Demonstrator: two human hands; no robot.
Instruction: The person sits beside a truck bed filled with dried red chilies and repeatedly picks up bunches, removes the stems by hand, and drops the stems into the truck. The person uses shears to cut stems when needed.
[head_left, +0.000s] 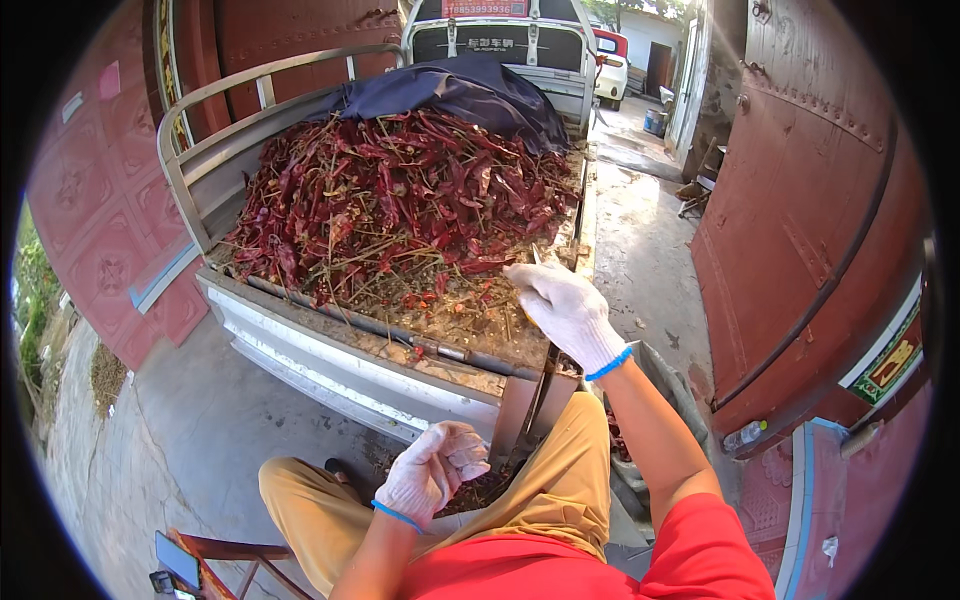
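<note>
A large heap of dried red chili peppers (390, 187) with stalks lies on the bed of a small truck, partly under a dark blue cloth (457, 90). My right hand (566, 307), in a white knit glove with a blue cuff, is over the bed's near right corner. It holds a small pointed metal tool (535, 253); a bit of yellow shows below the hand, and the glove hides the rest. Lower down, between my knees and the tailgate, is my left hand (439, 469), gloved alike, with fingers curled; whether it holds anything is hidden.
The lowered tailgate (337, 352) crosses in front of my legs. A grey-green sack (675, 382) stands beside my right knee, with chilies partly visible inside. A metal side rail (180, 161) borders the bed's left. At lower left is a wooden chair (232, 549) with a phone-like device.
</note>
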